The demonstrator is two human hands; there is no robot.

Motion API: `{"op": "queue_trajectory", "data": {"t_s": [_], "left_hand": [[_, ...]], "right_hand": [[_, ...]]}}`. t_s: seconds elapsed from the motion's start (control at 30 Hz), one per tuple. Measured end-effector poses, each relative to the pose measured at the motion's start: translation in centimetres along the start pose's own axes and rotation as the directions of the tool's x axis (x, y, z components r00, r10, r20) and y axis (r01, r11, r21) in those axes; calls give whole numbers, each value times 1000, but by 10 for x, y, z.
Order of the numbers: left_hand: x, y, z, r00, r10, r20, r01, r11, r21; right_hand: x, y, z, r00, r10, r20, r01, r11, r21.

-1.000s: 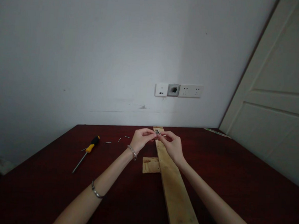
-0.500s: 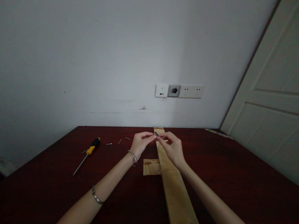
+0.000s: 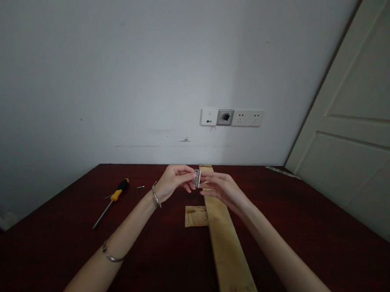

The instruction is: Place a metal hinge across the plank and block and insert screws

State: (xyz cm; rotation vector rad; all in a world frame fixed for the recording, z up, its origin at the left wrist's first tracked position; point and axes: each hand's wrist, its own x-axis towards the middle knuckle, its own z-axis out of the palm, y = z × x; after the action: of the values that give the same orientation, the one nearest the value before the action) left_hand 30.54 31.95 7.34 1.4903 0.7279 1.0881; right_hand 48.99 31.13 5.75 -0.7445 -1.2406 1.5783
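The left hand point(image 3: 172, 182) pinches a metal hinge point(image 3: 197, 178), as yet unattached to the plank point(image 3: 230, 249); the right hand point(image 3: 228, 190) spreads beside it, contact unclear. The screwdriver point(image 3: 115, 195) lies idle.

A pale wall point(image 3: 153, 64) stood in dim light behind a dark red tabletop point(image 3: 60, 230), its low surface marked by dark scuffs point(image 3: 184, 140). A row of wall sockets point(image 3: 232, 118) sat just right of center. At right, a white paneled door point(image 3: 359, 156) bordered the wall, beyond the table's far corner.
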Motion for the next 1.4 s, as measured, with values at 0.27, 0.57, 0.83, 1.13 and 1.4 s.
{"op": "queue_trajectory", "data": {"t_s": [0.27, 0.57, 0.83, 1.13, 1.4], "left_hand": [[-4, 0, 4, 1000, -1, -22, 2, 999, 46], [-4, -1, 11, 990, 85, -112, -63, 980, 187], [-3, -5, 14, 975, 150, -164, -96, 950, 296], [-6, -1, 15, 973, 157, -171, -110, 959, 260], [-4, -5, 17, 981, 99, -167, -71, 984, 162]], "right_hand": [[-5, -3, 5, 998, -55, -8, 55, 998, -25], [-5, -7, 9, 961, -236, -146, 181, 932, -315], [-4, -2, 9, 899, -407, -159, 266, 798, -541], [-3, -3, 9, 925, -361, -117, 293, 876, -384], [-3, -4, 9, 932, -340, -126, 288, 905, -312]]}}
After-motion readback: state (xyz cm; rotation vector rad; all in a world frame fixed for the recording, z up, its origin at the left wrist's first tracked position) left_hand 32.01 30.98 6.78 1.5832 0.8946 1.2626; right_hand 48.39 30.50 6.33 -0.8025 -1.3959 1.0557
